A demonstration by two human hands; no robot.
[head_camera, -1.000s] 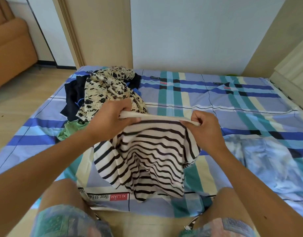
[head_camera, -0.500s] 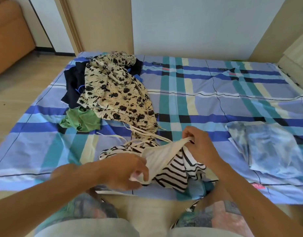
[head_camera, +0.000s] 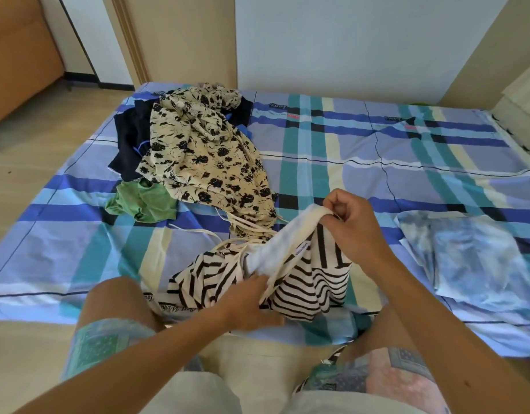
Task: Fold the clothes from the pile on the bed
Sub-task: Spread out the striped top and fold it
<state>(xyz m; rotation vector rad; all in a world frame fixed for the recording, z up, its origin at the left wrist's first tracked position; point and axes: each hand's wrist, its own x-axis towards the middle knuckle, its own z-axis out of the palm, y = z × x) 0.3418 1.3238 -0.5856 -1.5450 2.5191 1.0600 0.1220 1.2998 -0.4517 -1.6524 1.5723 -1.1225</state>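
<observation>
A black-and-white striped garment (head_camera: 311,285) with a plain white band and cords lies bunched at the near edge of the bed. My right hand (head_camera: 352,222) pinches the white band and lifts it above the bed. My left hand (head_camera: 252,303) grips the same garment lower down, near its cord. The pile sits at the back left: a cream floral garment (head_camera: 207,153) on top, a dark navy one (head_camera: 132,144) under it, a green one (head_camera: 144,200) at its near edge.
A folded pale blue tie-dye garment (head_camera: 472,258) lies on the bed's right side. The plaid sheet (head_camera: 377,162) covers the bed. My knees press against the near edge. Wooden floor and an orange armchair (head_camera: 19,55) are to the left.
The striped garment, held stretched up in front of me a second ago, has come down onto the bed. My left hand slid down it while my right hand kept the white band raised.
</observation>
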